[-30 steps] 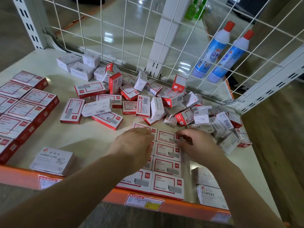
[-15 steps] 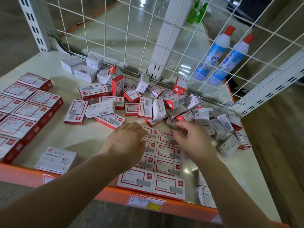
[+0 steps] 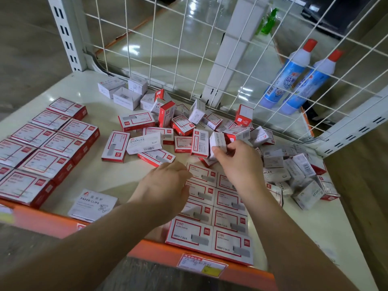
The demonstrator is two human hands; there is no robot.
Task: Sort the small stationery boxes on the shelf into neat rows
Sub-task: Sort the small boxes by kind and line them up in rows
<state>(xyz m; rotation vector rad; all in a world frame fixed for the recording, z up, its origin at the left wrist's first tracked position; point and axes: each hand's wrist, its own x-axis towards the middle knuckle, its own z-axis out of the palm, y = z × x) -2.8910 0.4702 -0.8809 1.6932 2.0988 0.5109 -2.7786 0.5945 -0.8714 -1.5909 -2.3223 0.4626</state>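
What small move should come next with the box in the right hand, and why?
Probably lift the white box clear of the loose pile: the right hand already pinches it, the left hand rests on the two-column staple rows, and this box looks different from those.

Bright overhead light, floor glare, wide-angle warp

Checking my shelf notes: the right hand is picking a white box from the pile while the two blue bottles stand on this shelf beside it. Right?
Not quite. In the head view the right hand does grip a white box, but the blue bottles lie behind the wire mesh, not on this shelf.
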